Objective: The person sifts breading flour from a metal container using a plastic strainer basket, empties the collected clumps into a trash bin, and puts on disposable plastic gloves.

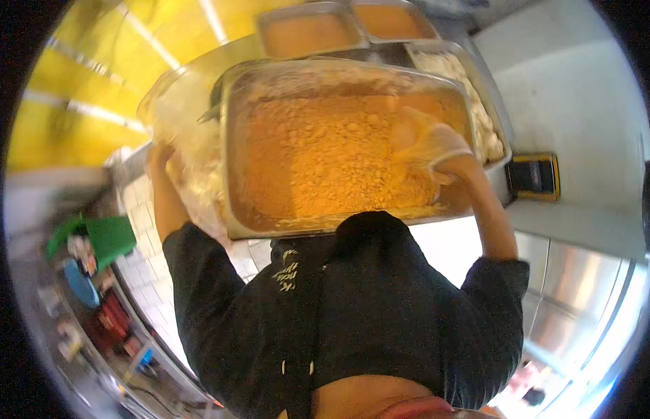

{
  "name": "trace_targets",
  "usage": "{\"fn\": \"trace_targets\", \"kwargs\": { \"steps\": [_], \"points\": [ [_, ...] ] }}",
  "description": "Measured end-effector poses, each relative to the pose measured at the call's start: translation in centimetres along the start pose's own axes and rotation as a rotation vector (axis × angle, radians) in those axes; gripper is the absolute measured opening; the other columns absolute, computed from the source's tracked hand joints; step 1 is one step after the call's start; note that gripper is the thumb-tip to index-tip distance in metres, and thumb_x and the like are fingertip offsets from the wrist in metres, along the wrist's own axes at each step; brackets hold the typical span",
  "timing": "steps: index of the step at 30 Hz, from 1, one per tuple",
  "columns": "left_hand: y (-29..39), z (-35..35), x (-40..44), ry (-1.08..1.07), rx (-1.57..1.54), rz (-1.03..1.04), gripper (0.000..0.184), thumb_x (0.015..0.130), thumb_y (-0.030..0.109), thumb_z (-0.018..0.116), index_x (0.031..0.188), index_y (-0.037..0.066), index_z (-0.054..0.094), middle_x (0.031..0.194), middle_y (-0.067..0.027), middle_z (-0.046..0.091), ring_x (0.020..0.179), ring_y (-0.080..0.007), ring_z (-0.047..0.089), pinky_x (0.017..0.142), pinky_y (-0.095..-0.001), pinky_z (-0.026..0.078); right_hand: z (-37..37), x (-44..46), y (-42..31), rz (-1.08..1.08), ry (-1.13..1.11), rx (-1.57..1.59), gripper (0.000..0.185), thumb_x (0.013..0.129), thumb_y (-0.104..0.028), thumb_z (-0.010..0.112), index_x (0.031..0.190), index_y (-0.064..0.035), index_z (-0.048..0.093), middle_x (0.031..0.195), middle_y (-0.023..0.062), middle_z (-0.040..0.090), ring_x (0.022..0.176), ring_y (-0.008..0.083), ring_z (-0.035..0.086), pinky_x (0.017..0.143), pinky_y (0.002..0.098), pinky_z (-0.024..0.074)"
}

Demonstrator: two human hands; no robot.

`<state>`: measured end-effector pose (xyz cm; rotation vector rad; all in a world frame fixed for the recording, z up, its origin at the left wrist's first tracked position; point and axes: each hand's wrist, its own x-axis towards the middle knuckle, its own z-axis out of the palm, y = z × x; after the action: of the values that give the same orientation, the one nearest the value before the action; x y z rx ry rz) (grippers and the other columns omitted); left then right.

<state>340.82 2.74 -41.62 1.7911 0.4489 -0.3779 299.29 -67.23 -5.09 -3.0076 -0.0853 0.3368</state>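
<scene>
A large metal tray (226, 174) stands in front of my body, with orange, crumbly powder (339, 160) in it. My right hand (437, 143), in a loose clear glove, is over the right part of the powder, its fingers smeared by motion. To the left of the tray, my left hand (161, 157) is at the outer edge of a clear plastic bag (192, 133). The fingers of that hand are too blurred to make out, so its hold on the bag is unclear.
Two smaller trays of orange stuff (307, 33) (395, 21) stand behind. A tray of pale lumps (471, 91) is at the back right. A dark device with a yellow frame (534, 176) is on the right. Shelves with a green container (110, 241) are at the lower left.
</scene>
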Motion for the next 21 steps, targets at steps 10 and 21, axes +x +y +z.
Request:
{"fn": "trace_targets", "kwargs": {
  "steps": [10,21],
  "points": [
    [6.0,-4.0,-10.1,0.481,0.650,0.135,0.042,0.085,0.037,0.053,0.078,0.000,0.071,0.065,-0.0122,0.068,0.065,-0.0243,0.067,0.067,-0.0363,0.051,-4.8,-0.1,0.2,-0.104,0.299,0.325,0.036,0.073,-0.010,0.071,0.106,-0.0042,0.061,0.104,0.0151,0.064,0.097,0.0290,0.061,0.083,0.0361,0.0493],
    [10.6,-12.1,-22.7,0.678,0.181,0.269,0.038,0.088,0.027,0.053,0.087,-0.009,0.067,0.075,-0.0146,0.068,0.065,-0.0193,0.067,0.062,-0.0309,0.055,-0.5,-1.7,5.1,-0.035,0.500,0.350,0.062,0.072,-0.011,0.077,0.126,-0.0050,0.048,0.111,0.0064,0.058,0.102,0.0168,0.055,0.089,0.0330,0.0472]
  ]
}}
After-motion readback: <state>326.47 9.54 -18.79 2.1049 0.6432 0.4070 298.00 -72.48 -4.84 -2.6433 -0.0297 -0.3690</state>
